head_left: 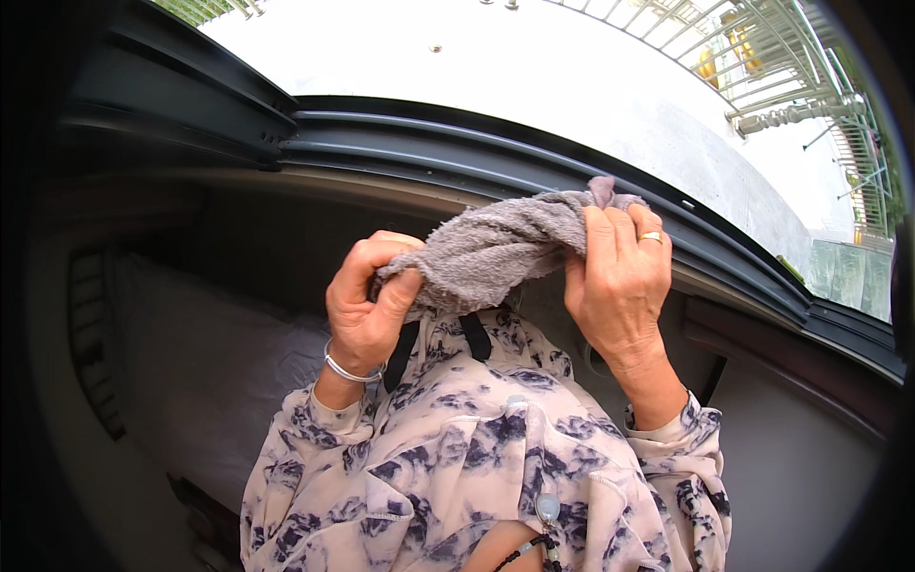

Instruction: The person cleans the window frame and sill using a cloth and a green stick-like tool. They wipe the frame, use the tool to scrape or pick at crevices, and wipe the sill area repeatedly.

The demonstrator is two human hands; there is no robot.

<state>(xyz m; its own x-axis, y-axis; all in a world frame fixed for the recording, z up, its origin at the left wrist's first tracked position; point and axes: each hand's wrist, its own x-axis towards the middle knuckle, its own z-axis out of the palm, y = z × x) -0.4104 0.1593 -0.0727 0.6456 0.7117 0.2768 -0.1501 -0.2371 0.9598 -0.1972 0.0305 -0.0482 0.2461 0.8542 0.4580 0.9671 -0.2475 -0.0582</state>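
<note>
A grey terry cloth (500, 247) is stretched and bunched between my two hands, in front of my body and beside the dark metal track of a sliding door or window (457, 154). My left hand (372, 297), with a silver bangle at the wrist, grips the cloth's left end between thumb and fingers. The right end is held in my right hand (622, 275), which wears a gold ring; a twisted corner of the cloth sticks up past its fingers. Part of the cloth's underside is hidden.
Beyond the track lies a bright outdoor floor (536, 86) with a metal railing (793, 114) at the upper right. A dark frame post (179, 86) stands at the left. Indoors, a covered surface, perhaps a bed (207, 357), is at the left, and a dark reddish edge (786, 365) runs at the right.
</note>
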